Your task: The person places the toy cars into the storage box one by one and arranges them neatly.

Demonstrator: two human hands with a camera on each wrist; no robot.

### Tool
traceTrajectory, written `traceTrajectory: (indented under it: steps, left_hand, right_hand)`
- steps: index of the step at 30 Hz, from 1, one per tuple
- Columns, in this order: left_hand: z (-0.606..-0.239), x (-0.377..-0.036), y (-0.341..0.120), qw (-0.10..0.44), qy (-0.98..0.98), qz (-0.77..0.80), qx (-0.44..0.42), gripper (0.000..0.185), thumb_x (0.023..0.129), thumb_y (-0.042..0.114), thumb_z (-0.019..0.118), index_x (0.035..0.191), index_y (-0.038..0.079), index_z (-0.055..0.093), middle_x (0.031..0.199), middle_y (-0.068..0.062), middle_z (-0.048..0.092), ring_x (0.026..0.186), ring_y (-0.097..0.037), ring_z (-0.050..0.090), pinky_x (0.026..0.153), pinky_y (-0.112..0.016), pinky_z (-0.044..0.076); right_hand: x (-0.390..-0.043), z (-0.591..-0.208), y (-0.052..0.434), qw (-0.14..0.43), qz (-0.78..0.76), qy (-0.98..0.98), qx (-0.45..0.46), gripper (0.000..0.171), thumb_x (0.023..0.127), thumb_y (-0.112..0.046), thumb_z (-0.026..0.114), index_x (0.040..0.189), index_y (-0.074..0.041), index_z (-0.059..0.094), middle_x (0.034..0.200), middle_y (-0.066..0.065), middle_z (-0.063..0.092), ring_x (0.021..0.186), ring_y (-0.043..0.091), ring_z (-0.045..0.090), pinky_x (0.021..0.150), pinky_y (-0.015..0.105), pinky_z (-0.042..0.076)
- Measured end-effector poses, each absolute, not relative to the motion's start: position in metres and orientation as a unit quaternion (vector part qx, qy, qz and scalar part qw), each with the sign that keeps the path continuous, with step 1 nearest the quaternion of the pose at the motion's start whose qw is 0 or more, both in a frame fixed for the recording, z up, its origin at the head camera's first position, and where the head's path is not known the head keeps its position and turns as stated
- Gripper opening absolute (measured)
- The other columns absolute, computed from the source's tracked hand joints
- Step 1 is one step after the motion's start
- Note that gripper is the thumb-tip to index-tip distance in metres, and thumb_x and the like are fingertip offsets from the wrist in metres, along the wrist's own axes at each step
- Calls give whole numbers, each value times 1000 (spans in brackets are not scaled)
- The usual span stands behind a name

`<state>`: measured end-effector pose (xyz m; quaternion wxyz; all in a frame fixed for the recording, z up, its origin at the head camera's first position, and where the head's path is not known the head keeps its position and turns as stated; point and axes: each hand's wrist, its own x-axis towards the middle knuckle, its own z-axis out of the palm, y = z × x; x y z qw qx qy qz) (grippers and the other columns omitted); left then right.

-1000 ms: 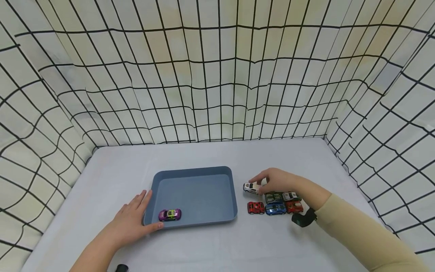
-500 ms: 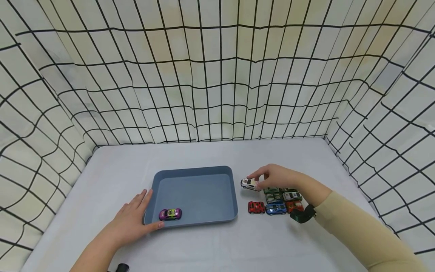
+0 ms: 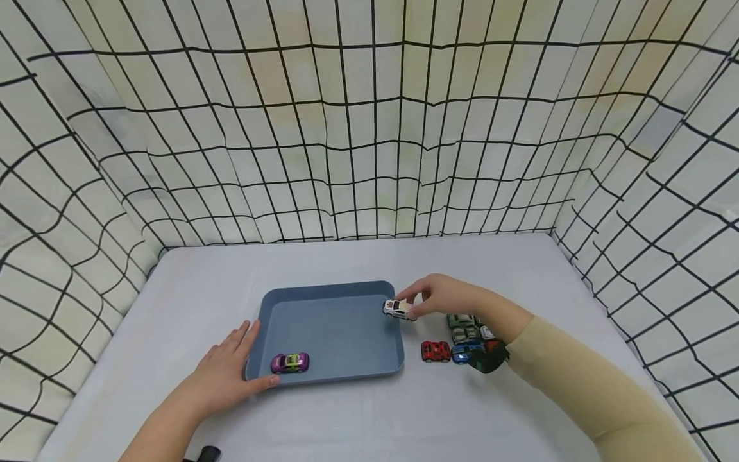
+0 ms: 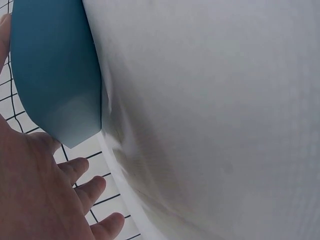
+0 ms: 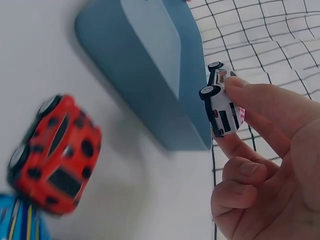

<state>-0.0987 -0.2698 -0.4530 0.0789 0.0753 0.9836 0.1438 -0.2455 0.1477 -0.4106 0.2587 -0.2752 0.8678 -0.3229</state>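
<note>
My right hand [image 3: 441,296] pinches a small white toy car [image 3: 399,309] between thumb and fingertips, lifted over the right rim of a blue tray [image 3: 346,289]. In the right wrist view the white car [image 5: 222,102] hangs beside the tray's wall [image 5: 150,75]. A purple toy car [image 3: 289,362] lies in the tray's near left corner. My left hand [image 3: 225,375] rests flat on the table, its fingers straight against the tray's left near corner [image 4: 55,75]. Several toy cars sit in a cluster on the right, among them a red one [image 3: 435,351] and a blue one [image 3: 461,354].
The table is covered in a pale grey cloth [image 3: 346,423]. Grid-patterned fabric walls [image 3: 369,128] enclose it at the back and both sides. A black wrist strap [image 3: 489,359] covers part of the car cluster.
My right hand lifted the white car from beside the cluster and carried it left to the tray's right rim. The left hand stayed put.
</note>
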Motion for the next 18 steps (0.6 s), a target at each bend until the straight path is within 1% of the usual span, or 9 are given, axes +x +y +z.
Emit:
traceTrajectory:
  steps: [3, 7, 11, 18]
  left_hand:
    - [-454, -98, -270, 81, 983, 147, 75, 123, 74, 80, 62, 157, 0, 19, 158, -29, 21, 142, -50, 22, 108, -72, 20]
    - [-454, -99, -271, 79, 983, 148, 76, 123, 74, 80, 62, 157, 1, 18, 158, -29, 21, 143, -50, 22, 108, -72, 20]
    - [-454, -99, -271, 83, 983, 148, 76, 125, 73, 82, 61, 157, 0, 17, 158, -29, 20, 142, -51, 22, 108, -72, 19]
    - [-455, -99, -272, 82, 983, 148, 75, 125, 74, 81, 61, 157, 0, 16, 158, -30, 20, 142, -51, 22, 107, -73, 20]
  right_hand:
    - [-247, -410, 137, 260, -327, 864, -282, 36, 87, -30, 76, 123, -33, 71, 103, -8, 65, 77, 18, 56, 63, 31, 40]
    - [-249, -410, 119, 258, -325, 862, -292, 35, 87, -30, 77, 121, -35, 71, 102, -8, 65, 81, 18, 57, 66, 32, 44]
    - [-251, -411, 101, 263, -325, 857, -300, 35, 86, -29, 79, 119, -36, 72, 100, -8, 65, 82, 17, 57, 67, 30, 44]
    - [-251, -410, 65, 274, -312, 849, -328, 36, 87, -26, 77, 121, -32, 72, 98, -10, 66, 79, 13, 58, 66, 29, 45]
